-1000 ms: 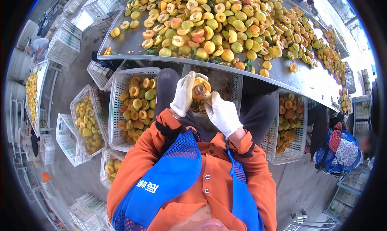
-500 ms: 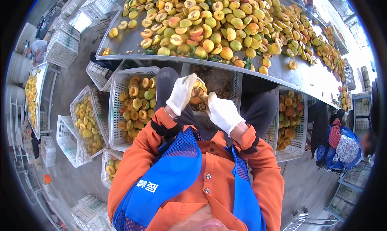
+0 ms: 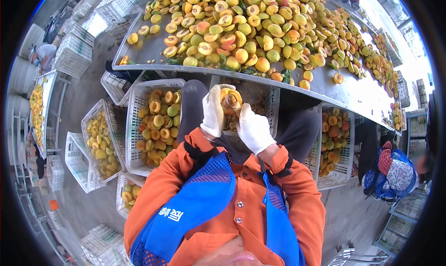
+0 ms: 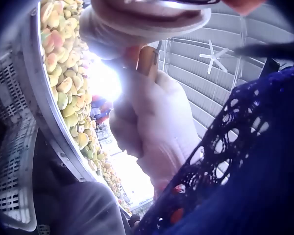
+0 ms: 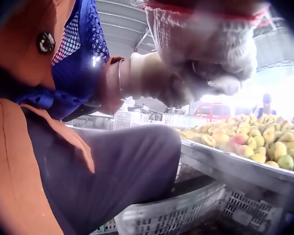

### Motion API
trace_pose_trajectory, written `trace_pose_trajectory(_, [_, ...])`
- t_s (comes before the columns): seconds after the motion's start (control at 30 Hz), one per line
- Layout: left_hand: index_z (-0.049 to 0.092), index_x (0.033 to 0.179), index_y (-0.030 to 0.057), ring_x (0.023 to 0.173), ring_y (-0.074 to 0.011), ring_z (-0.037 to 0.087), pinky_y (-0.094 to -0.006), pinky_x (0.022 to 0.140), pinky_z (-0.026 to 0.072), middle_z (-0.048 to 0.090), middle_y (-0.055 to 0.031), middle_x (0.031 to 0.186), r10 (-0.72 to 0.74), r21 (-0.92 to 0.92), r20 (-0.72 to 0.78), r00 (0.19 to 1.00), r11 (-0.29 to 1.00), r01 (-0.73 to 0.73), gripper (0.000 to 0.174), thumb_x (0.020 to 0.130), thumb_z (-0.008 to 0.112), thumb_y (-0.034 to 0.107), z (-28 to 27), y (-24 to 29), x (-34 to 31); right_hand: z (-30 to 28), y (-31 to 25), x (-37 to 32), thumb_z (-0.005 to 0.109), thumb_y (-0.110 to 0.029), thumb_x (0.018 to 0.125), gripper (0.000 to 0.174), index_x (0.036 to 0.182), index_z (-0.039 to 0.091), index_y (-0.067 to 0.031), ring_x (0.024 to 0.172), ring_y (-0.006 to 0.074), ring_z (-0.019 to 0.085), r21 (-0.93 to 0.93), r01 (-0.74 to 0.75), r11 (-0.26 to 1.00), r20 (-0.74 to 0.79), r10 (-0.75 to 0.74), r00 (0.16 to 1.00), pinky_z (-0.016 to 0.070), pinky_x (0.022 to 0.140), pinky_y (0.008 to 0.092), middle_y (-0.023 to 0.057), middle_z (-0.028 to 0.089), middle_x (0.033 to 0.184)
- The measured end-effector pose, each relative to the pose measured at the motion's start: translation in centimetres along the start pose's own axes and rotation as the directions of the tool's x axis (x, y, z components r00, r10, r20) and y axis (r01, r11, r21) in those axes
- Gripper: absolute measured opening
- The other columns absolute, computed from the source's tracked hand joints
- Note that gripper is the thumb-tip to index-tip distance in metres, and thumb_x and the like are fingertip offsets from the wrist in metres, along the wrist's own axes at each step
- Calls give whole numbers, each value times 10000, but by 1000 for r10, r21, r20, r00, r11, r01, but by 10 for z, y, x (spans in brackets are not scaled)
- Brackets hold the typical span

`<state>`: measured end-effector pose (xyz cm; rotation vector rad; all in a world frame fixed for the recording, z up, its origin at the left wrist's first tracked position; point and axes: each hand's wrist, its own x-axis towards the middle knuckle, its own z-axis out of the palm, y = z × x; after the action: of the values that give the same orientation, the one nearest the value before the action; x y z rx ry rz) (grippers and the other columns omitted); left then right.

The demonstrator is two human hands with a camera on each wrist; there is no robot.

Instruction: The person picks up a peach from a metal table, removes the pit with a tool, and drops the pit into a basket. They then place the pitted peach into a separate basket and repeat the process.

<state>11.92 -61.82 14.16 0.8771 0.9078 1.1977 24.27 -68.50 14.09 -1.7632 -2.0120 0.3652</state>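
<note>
Just under the table point(image 3: 346, 93) edge, over a white crate point(image 3: 274, 106), I see the left hand point(image 3: 213, 112) cupping a peach half point(image 3: 231, 97) cut-face up — probably so the right hand point(image 3: 253, 129), its grip closed around a wooden-handled tool point(image 4: 148, 61), can reach the stone.

Head view down; wrist views close, upward; shared fruit table point(image 3: 139, 55)
</note>
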Motion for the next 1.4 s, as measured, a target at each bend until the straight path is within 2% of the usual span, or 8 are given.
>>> trace_pose_trajectory(0.27, [648,971,-14,753,-124,611,-248,688,499,652,-75,841,43,63,-9,999,997,-42,422,1032,381,307,-8,-11,-5,-3,-6,-3,614,-148,827,264,956,478,38,606,393,634,57,-28,998,115,22,993,505,551,464,208,622,655])
trace_pose_trajectory(0.53, [657,901,-24,747,-135,622,-265,705,503,659,-78,826,-301,226,318,899,945,237,352,1008,476,258,-37,0,22,-2,5,2,616,-162,841,262,958,504,44,745,435,633,286,-123,950,292,36,956,493,629,459,274,630,767])
trace_pose_trajectory(0.7, [599,1082,-11,853,-155,638,-277,808,520,645,-91,962,-32,57,221,975,998,20,348,1007,504,316,-26,-2,13,4,6,8,608,-168,857,226,943,532,27,609,260,612,586,-298,754,246,185,951,469,583,378,160,632,734])
trace_pose_trajectory(0.73, [591,1106,-3,863,-163,640,-284,812,525,646,-96,979,3,1,163,987,1000,-3,348,1007,502,319,-18,-5,1,-4,1,10,591,-161,877,203,962,522,10,509,114,494,663,-434,610,389,214,896,404,473,296,57,566,673])
trace_pose_trajectory(0.97, [560,1141,3,792,-187,662,-319,716,565,659,-122,958,98,-104,57,994,990,-92,384,1010,483,357,-24,-29,-6,-25,-22,5,554,-149,900,178,982,465,-19,411,58,384,732,-678,66,673,78,735,290,375,239,-18,456,611])
trace_pose_trajectory(1.13, [545,1135,-21,812,-157,653,-282,722,553,660,-124,960,269,92,61,961,957,-273,333,1028,457,283,-25,-33,-1,-3,-24,6,557,-150,890,167,950,508,-2,533,99,466,670,-533,516,492,230,840,390,470,283,27,524,680])
trace_pose_trajectory(1.27, [546,1121,-26,798,-144,647,-267,707,548,662,-119,940,377,134,39,925,916,-379,286,1035,435,224,-23,-31,0,-16,-29,9,552,-154,869,210,949,538,40,678,271,608,657,-669,348,631,232,740,491,642,383,174,627,777])
trace_pose_trajectory(1.4, [544,1110,-30,781,-140,639,-268,690,543,660,-117,940,315,170,66,947,931,-322,269,1038,426,201,-25,-27,-1,0,-23,8,533,-128,894,152,979,489,-10,460,119,451,576,-435,692,430,195,881,351,428,281,30,498,642])
